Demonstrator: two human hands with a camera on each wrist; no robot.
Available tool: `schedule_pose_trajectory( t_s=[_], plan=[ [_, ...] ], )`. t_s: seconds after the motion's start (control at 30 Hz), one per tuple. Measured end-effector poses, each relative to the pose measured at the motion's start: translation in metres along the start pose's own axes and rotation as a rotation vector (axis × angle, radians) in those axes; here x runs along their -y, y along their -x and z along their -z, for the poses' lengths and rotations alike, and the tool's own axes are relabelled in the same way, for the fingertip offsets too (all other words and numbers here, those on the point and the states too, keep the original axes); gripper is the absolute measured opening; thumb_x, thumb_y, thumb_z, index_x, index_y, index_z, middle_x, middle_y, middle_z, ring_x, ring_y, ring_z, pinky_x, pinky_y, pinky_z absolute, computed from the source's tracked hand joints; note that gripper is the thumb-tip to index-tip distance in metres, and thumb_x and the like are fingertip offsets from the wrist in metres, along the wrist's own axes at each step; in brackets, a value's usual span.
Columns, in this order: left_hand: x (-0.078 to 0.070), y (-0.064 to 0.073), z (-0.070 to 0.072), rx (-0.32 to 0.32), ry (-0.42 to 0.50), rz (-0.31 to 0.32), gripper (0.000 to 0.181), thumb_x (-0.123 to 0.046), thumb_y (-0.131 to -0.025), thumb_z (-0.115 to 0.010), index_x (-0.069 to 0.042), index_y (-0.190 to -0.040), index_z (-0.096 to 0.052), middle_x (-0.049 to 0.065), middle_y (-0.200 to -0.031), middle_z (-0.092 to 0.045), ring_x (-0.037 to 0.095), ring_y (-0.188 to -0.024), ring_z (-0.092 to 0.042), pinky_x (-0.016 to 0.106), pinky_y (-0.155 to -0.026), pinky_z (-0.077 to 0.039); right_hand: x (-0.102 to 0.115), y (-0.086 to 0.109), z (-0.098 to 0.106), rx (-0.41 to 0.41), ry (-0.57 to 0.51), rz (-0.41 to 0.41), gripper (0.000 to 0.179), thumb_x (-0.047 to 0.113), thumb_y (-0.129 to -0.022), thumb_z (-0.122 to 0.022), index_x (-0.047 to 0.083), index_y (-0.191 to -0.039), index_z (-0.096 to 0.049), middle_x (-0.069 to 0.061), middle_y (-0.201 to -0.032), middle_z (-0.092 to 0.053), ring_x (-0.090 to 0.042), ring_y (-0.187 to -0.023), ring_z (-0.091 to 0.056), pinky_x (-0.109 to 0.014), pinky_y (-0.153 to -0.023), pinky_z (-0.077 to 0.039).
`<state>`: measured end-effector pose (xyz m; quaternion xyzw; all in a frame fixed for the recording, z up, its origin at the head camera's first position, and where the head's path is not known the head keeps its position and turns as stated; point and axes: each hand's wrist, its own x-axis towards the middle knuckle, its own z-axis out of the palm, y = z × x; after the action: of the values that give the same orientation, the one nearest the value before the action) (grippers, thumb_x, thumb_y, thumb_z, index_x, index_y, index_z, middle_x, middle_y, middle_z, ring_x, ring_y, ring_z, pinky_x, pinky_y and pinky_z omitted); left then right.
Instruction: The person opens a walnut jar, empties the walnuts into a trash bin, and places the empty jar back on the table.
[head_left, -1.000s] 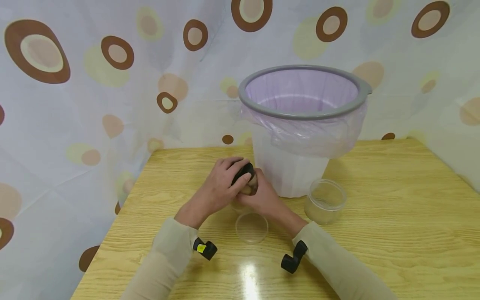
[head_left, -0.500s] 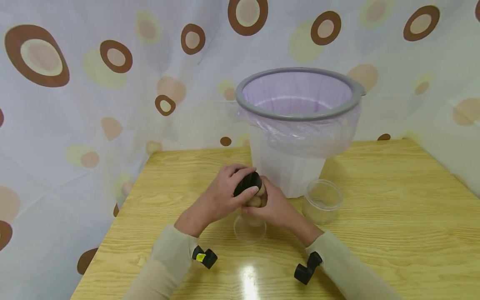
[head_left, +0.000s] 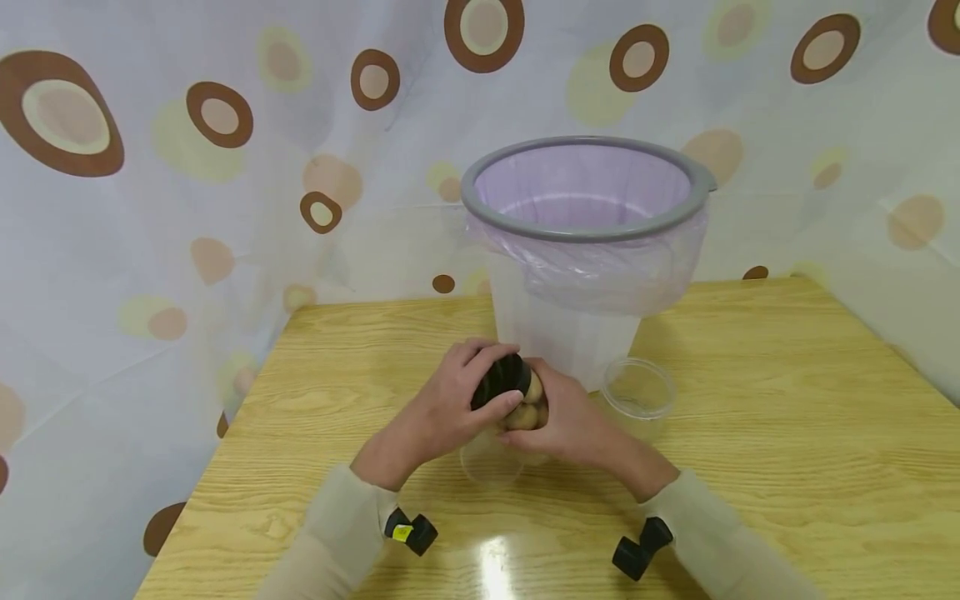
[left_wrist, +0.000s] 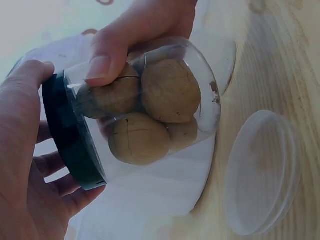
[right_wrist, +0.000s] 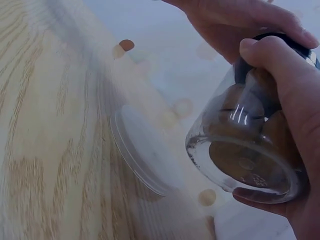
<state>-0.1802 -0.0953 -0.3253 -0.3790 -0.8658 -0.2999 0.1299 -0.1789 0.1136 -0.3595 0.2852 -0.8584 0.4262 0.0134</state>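
Note:
A clear plastic jar (left_wrist: 157, 132) with a black screw lid (head_left: 498, 382) is held up above the table, tilted on its side. Inside it sit several round brown walnut-like balls (left_wrist: 172, 90), seams showing on their shells. My left hand (head_left: 453, 404) grips the black lid, fingers over the top and thumb underneath. The right hand (head_left: 573, 417) wraps the jar's body, its thumb across the clear wall. Below the jar, a clear round lid (left_wrist: 260, 172) lies on the table.
Behind my hands stands a white bin (head_left: 566, 325) with a grey rim (head_left: 585, 235) and a pinkish-purple liner (head_left: 592, 275). To the right is a clear round tub (head_left: 637, 392) without a cover. A patterned curtain (head_left: 375, 217) backs the wooden table (head_left: 787, 417).
Both hands have brought the jar a little nearer to me, and the right wrist has swung outward to the right. More of the black lid and the brown balls shows now.

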Motion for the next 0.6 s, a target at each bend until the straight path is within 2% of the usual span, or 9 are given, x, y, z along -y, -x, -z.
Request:
schedule_pose_trajectory(
  t_s=[0.33,0.6],
  plan=[
    [-0.004,0.006,-0.01,-0.019,0.08,0.017,0.053,-0.03,-0.096,-0.062,-0.011,-0.143,-0.048,0.012,-0.139,-0.047,0.026,-0.126,-0.047,0.043,-0.099,-0.051,0.005,0.007,0.01,-0.038,0.3,0.049,0.088,0.049,-0.068,-0.086,0.009,-0.136,-0.046,0.0,-0.113,-0.064,-0.012,-0.093,-0.062,-0.031,-0.078,-0.053],
    [-0.008,0.014,-0.018,-0.047,0.14,0.001,0.056,-0.028,-0.094,-0.064,-0.01,-0.144,-0.045,0.009,-0.142,-0.046,0.024,-0.132,-0.045,0.044,-0.109,-0.043,0.012,0.014,0.017,-0.018,0.44,0.083,0.089,0.048,-0.067,-0.087,0.004,-0.134,-0.047,-0.002,-0.112,-0.062,-0.013,-0.092,-0.061,-0.03,-0.075,-0.053]
  ],
)
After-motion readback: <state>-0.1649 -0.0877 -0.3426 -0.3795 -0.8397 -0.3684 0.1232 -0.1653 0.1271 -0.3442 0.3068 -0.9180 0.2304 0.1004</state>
